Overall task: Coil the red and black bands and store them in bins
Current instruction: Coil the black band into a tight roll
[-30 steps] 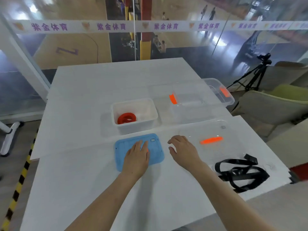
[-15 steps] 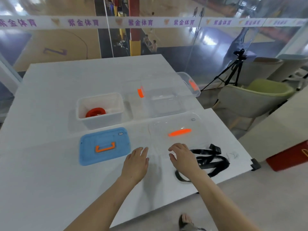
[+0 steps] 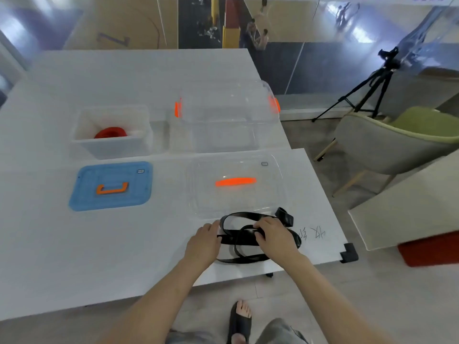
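White table [image 3: 124, 78] | L hand [image 3: 202, 245] touches black band [image 3: 285, 217]; grip unclear | R hand [image 3: 275, 240] grip pinches it

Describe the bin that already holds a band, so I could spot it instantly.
On the white table, look left, just behind the flat blue lid. The small white bin there holds a coiled red band; the clear bin beside it is larger, with orange latches.

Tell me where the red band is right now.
Head view: the coiled red band lies inside the white bin, left side of the table, just beyond the blue lid.
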Available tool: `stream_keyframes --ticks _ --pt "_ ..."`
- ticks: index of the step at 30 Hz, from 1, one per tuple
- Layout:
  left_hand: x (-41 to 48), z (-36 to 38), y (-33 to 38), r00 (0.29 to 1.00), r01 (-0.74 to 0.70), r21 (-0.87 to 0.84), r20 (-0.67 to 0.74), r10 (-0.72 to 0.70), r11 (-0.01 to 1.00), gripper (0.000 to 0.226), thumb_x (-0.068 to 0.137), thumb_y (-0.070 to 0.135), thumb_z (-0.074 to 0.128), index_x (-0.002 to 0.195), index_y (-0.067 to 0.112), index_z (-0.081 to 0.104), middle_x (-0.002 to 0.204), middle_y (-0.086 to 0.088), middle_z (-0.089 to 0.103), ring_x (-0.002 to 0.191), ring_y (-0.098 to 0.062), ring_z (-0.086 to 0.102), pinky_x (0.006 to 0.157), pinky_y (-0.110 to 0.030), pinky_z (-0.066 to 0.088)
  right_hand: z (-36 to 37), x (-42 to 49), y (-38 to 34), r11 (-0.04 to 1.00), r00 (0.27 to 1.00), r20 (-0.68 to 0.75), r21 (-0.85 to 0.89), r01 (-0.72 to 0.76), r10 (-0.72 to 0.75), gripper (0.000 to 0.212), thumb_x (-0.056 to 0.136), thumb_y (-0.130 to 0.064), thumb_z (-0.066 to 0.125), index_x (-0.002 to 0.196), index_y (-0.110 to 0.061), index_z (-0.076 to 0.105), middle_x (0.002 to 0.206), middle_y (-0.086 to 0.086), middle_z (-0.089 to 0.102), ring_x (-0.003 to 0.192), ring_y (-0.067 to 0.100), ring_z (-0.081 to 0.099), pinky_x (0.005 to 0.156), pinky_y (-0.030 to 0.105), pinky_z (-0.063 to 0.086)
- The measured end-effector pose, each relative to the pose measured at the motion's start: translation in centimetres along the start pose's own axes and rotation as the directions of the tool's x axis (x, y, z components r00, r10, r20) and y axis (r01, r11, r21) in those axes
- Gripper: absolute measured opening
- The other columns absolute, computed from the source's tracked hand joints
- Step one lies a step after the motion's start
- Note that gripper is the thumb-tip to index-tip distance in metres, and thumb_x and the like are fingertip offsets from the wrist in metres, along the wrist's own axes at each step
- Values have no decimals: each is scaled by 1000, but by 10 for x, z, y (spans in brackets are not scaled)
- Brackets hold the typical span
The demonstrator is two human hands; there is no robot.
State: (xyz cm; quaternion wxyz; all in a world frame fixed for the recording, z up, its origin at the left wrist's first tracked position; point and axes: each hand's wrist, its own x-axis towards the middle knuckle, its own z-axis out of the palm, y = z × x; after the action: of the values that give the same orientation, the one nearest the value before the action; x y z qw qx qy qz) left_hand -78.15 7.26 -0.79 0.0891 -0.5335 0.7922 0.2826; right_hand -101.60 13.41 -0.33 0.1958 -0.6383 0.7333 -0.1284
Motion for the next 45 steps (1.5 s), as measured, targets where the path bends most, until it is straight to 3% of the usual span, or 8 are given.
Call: stream_keyframes --ticks 8,12,17,27,32,36,40,45 --pt "3 30 -3 987 54 -60 154 -44 997 74 95 39 68 157 24 31 152 -5 38 136 -26 43 104 -39 47 12 -18 38 996 957 279 -22 83 -74 39 95 -45 67 129 -26 67 130 -6 63 125 17 54 99 34 50" --pt "-2 51 -6 992 44 -46 117 -38 998 63 88 16 73 145 18 46 150 -6 36 128 -26 44 101 -38 51 26 -25 46 986 909 412 -116 120 -62 48 91 -47 70 135 -29 63 135 -6 60 129 17 51 103 35 46" --pt "-11 58 -5 998 41 -43 -36 -42 998 14 99 13 57 112 12 63 131 -3 48 107 -22 52 86 -33 52 31 -31 52 987 954 296 -132 95 -52 22 101 -31 60 120 -26 71 125 -5 66 122 19 58 94 32 48" --pt "-43 6 25 954 -137 -281 -296 50 950 22 100 6 54 116 18 62 108 9 59 94 -9 57 81 -15 41 -20 -34 54 984 998 25 170 -58 54 15 98 -25 69 113 -26 69 104 -9 70 91 13 68 80 34 59" --pt "-58 -40 55 915 -239 -553 -404 -6 798 21 99 12 66 107 31 62 101 20 69 98 -2 64 86 -9 48 -54 -34 58 962 987 -118 265 -70 104 9 100 -22 67 107 -27 69 100 -13 70 92 11 67 80 31 56" --pt "-57 -73 76 888 -297 -666 -457 -59 685 20 95 7 70 102 25 66 97 13 75 96 -8 69 87 -14 51 -71 -32 65 958 982 -94 254 -133 162 9 100 -21 66 108 -24 68 103 -8 70 97 16 67 82 35 57" --pt "-57 -97 96 921 -303 -656 -389 35 691 19 92 3 70 96 21 68 94 10 78 95 -4 72 86 -11 50 -77 -32 65 960 978 -72 220 -176 195 13 99 -22 66 112 -23 70 113 -6 65 109 18 62 86 31 52" --pt "-60 -118 122 915 -366 -591 -368 163 719 15 92 5 70 94 20 72 94 15 76 92 -4 70 82 -10 47 -100 -23 38 881 994 -24 465 -85 109 18 101 -18 64 113 -29 72 115 -6 69 106 19 67 95 31 55"
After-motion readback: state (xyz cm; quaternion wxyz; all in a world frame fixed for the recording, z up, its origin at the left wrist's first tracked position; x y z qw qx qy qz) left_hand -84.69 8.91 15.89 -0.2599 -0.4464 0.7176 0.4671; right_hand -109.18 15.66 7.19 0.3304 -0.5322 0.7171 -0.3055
